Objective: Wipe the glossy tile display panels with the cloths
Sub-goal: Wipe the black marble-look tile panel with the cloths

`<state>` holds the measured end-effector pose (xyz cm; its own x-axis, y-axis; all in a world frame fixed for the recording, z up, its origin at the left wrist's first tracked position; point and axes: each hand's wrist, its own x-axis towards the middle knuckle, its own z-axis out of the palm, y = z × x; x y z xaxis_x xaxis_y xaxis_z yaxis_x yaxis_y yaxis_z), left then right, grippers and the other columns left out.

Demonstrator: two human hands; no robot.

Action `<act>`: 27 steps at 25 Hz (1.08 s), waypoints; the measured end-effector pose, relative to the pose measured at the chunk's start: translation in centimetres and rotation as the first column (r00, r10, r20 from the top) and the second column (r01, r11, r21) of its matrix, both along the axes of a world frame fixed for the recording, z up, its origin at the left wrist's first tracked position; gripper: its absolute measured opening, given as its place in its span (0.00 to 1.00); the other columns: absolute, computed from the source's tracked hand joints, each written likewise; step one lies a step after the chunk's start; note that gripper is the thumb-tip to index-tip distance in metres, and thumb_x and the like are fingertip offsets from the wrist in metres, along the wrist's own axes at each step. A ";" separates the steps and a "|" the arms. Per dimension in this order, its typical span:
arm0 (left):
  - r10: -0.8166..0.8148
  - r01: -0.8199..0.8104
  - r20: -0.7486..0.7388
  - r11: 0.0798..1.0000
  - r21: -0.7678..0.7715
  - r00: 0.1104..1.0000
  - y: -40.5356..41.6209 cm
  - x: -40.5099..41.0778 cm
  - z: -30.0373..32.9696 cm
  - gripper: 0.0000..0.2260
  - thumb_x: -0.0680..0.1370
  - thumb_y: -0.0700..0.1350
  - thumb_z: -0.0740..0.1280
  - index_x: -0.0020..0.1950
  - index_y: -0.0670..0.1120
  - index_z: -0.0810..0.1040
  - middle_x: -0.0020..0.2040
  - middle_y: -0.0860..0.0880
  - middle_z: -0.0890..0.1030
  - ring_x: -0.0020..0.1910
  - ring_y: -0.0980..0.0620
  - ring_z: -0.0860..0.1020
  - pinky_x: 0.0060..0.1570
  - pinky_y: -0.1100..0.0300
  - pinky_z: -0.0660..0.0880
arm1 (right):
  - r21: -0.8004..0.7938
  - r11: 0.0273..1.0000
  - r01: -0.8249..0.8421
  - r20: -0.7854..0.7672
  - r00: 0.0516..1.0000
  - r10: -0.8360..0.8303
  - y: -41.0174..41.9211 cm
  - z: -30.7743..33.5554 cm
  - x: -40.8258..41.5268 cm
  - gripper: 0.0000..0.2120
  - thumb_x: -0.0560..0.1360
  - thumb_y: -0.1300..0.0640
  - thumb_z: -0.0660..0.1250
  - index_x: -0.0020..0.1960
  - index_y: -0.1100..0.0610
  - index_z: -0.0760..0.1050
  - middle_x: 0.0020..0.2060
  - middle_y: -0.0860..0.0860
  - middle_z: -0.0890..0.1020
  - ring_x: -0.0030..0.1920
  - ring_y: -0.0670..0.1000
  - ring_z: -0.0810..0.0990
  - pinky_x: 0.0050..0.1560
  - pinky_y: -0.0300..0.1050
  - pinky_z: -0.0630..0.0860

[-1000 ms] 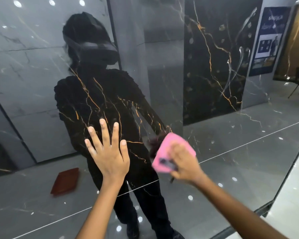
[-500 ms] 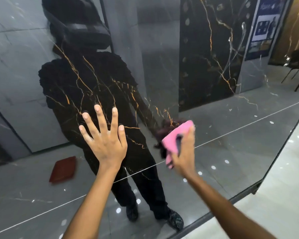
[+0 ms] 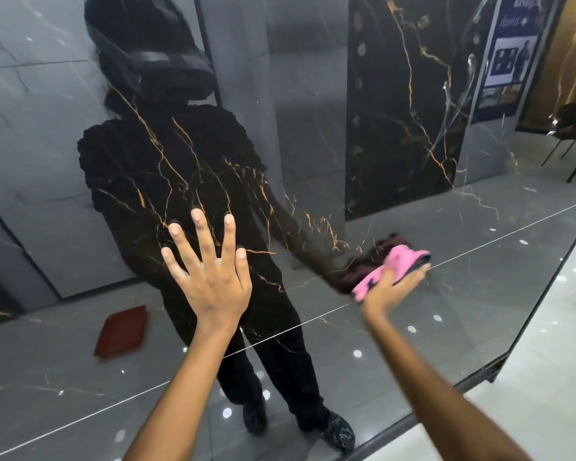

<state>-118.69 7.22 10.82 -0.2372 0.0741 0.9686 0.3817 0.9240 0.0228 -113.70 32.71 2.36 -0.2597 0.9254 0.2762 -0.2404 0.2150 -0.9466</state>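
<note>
Hands on the glossy gold-veined black panel (image 3: 396, 94) — left (image 3: 213, 281) spread flat, right (image 3: 391, 287) pressing a fuzzy pink cloth (image 3: 396, 264)

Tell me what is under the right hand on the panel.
A pink cloth lies between the right hand and the glossy tile panel. Its upper and left edges stick out; the part under the palm and fingers is covered.
</note>
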 end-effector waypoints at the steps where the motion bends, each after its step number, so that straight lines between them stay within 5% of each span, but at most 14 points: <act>1: 0.014 -0.014 0.004 1.000 0.008 1.000 0.2 0.0 0.1 0.27 0.84 0.50 0.52 0.81 0.52 0.45 0.80 0.46 0.37 0.78 0.40 0.37 0.74 0.40 0.40 | -0.195 0.976 0.099 0.058 0.994 -0.089 4.5 2.0 -0.6 0.32 0.77 0.62 0.58 0.78 0.62 0.51 0.78 0.56 0.56 0.77 0.52 0.54 0.75 0.41 0.50; 3: 0.017 -0.017 0.011 1.000 0.014 1.000 0.4 0.0 0.1 0.26 0.85 0.50 0.52 0.81 0.51 0.45 0.80 0.45 0.37 0.78 0.40 0.37 0.74 0.40 0.40 | -0.312 0.936 0.162 0.026 0.987 -0.162 8.2 5.0 -1.6 0.31 0.79 0.58 0.60 0.78 0.63 0.52 0.78 0.58 0.56 0.77 0.56 0.54 0.75 0.47 0.51; 6: 0.034 -0.034 0.000 0.999 -0.029 0.999 0.2 0.2 0.3 0.25 0.84 0.50 0.52 0.81 0.51 0.49 0.80 0.46 0.40 0.78 0.40 0.39 0.74 0.40 0.43 | 0.288 0.954 -0.081 0.034 0.997 0.074 -1.0 5.7 -0.6 0.30 0.73 0.63 0.62 0.74 0.63 0.61 0.65 0.61 0.72 0.66 0.55 0.74 0.67 0.48 0.69; 8: -0.055 0.050 0.048 0.994 0.094 0.997 0.7 1.4 1.5 0.23 0.83 0.49 0.55 0.78 0.52 0.59 0.81 0.46 0.47 0.79 0.41 0.45 0.74 0.40 0.47 | 0.894 0.377 -0.242 0.168 0.961 0.219 -6.4 4.1 0.7 0.28 0.79 0.55 0.58 0.78 0.57 0.58 0.71 0.61 0.68 0.72 0.55 0.67 0.72 0.51 0.63; 10: -0.201 0.181 0.061 0.954 0.237 0.978 1.8 2.7 4.3 0.20 0.80 0.48 0.59 0.72 0.51 0.67 0.78 0.46 0.57 0.78 0.43 0.53 0.73 0.41 0.48 | 0.941 -0.317 -0.121 0.162 0.981 0.105 -3.3 7.5 0.0 0.28 0.82 0.47 0.50 0.80 0.52 0.50 0.79 0.51 0.51 0.79 0.55 0.50 0.77 0.55 0.46; 11: -0.249 0.227 0.049 0.936 0.271 0.967 2.2 3.1 6.6 0.20 0.80 0.47 0.59 0.72 0.50 0.68 0.78 0.46 0.59 0.78 0.44 0.54 0.73 0.44 0.46 | 0.914 -0.406 -0.011 0.060 0.992 0.109 -0.6 11.3 -0.9 0.29 0.81 0.47 0.51 0.80 0.50 0.49 0.79 0.49 0.49 0.79 0.54 0.48 0.77 0.55 0.44; 13: -0.258 0.251 -0.010 0.930 0.269 0.966 1.8 3.2 12.0 0.22 0.80 0.47 0.58 0.74 0.49 0.66 0.79 0.46 0.58 0.78 0.44 0.53 0.74 0.48 0.42 | 0.985 -0.092 0.146 -0.141 0.988 0.056 4.2 21.1 -1.9 0.34 0.74 0.55 0.61 0.78 0.49 0.55 0.79 0.52 0.51 0.78 0.57 0.52 0.77 0.58 0.48; 15: -0.170 0.179 -0.060 0.958 0.223 0.984 0.4 2.4 16.3 0.24 0.81 0.46 0.57 0.78 0.49 0.61 0.80 0.46 0.55 0.79 0.43 0.50 0.75 0.48 0.41 | 0.803 0.552 0.225 -0.238 0.970 -0.048 6.8 29.8 -1.3 0.37 0.66 0.60 0.61 0.76 0.53 0.62 0.76 0.58 0.59 0.75 0.62 0.58 0.75 0.62 0.54; 17: -0.058 0.063 -0.035 0.984 0.169 0.998 -0.6 1.4 18.1 0.25 0.82 0.48 0.54 0.80 0.50 0.54 0.81 0.47 0.52 0.79 0.42 0.48 0.75 0.44 0.42 | 0.716 0.677 0.169 -0.237 0.971 0.008 4.6 30.9 -1.3 0.35 0.67 0.60 0.59 0.75 0.57 0.62 0.74 0.60 0.65 0.74 0.61 0.60 0.74 0.61 0.55; 19: 0.038 -0.035 -0.016 0.990 0.134 0.999 -0.6 0.7 18.0 0.25 0.83 0.50 0.50 0.81 0.50 0.51 0.81 0.47 0.50 0.79 0.41 0.47 0.75 0.41 0.45 | 0.985 0.131 0.109 -0.128 0.979 0.155 0.7 26.4 -2.5 0.31 0.71 0.57 0.60 0.75 0.56 0.61 0.72 0.59 0.68 0.73 0.59 0.62 0.74 0.60 0.57; 21: 0.063 -0.061 -0.008 0.992 0.110 0.998 -0.4 0.6 17.9 0.25 0.83 0.51 0.50 0.81 0.50 0.53 0.81 0.46 0.52 0.79 0.40 0.48 0.75 0.41 0.46 | 0.801 -0.599 -0.001 0.112 0.983 0.147 -1.3 22.9 -2.4 0.29 0.76 0.51 0.58 0.75 0.57 0.61 0.74 0.56 0.67 0.76 0.57 0.59 0.75 0.60 0.56; 22: 0.050 -0.048 -0.008 0.991 0.122 0.999 -0.5 0.8 18.1 0.25 0.83 0.51 0.51 0.80 0.49 0.56 0.80 0.46 0.54 0.79 0.41 0.50 0.74 0.41 0.48 | 0.671 -0.741 0.003 0.123 0.986 0.115 -0.5 24.1 -2.3 0.28 0.78 0.49 0.56 0.75 0.58 0.61 0.74 0.56 0.66 0.76 0.57 0.58 0.75 0.60 0.55; 24: 0.008 0.000 -0.036 0.976 0.219 0.999 -0.2 1.6 19.5 0.22 0.82 0.50 0.54 0.75 0.48 0.66 0.79 0.46 0.60 0.77 0.42 0.55 0.73 0.41 0.52 | 0.797 -0.593 0.112 -0.021 0.987 0.158 2.5 31.1 -2.2 0.27 0.77 0.50 0.58 0.73 0.58 0.66 0.73 0.56 0.68 0.74 0.58 0.62 0.72 0.61 0.60; 27: -0.081 0.114 -0.117 0.943 0.313 0.990 1.1 2.7 23.9 0.19 0.81 0.47 0.56 0.72 0.46 0.69 0.77 0.47 0.62 0.77 0.44 0.56 0.73 0.43 0.52 | 0.936 0.250 0.248 -0.269 0.962 0.055 6.0 42.6 -0.6 0.32 0.65 0.59 0.64 0.70 0.56 0.68 0.66 0.54 0.72 0.67 0.58 0.69 0.65 0.60 0.67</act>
